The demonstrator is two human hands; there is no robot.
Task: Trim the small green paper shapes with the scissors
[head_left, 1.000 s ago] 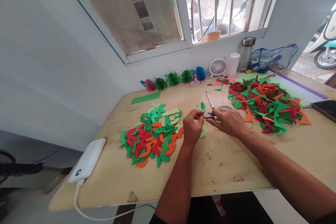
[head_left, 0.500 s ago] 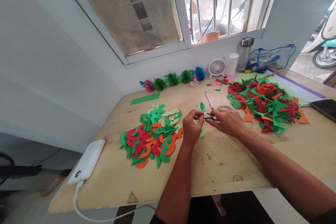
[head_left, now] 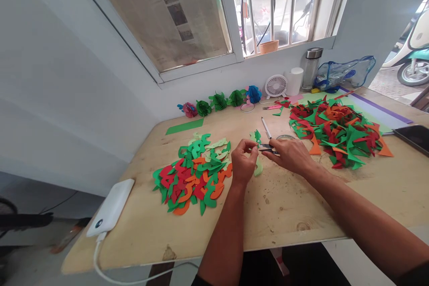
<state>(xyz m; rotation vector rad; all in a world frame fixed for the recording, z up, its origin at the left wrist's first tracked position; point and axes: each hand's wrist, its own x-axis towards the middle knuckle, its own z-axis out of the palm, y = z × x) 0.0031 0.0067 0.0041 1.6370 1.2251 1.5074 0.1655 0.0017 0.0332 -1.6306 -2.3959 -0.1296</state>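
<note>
My right hand (head_left: 288, 154) is closed round the handles of a small pair of scissors (head_left: 267, 148), their blades pointing left and slightly parted. Just off the blade tips, my left hand (head_left: 244, 158) pinches a small piece of paper, mostly hidden by thumb and forefinger. Behind the fingers lies a green paper cutout (head_left: 257, 135). A pale green cutout (head_left: 258, 168) shows on the table between the wrists. Left of my left hand spreads a pile of curved red, green and orange paper cutouts (head_left: 196, 172).
A heap of paper scraps (head_left: 338, 129) covers the table's right side. A white pen (head_left: 266, 127) lies beyond my hands. Folded paper ornaments (head_left: 219, 101), a small fan (head_left: 276, 86) and a glass bottle (head_left: 311, 70) line the wall. A power bank (head_left: 112, 205) sits at the left edge.
The scissor blades have parted more, and my left fingers have drawn slightly left from them. The view has shifted a little; the piles look the same.
</note>
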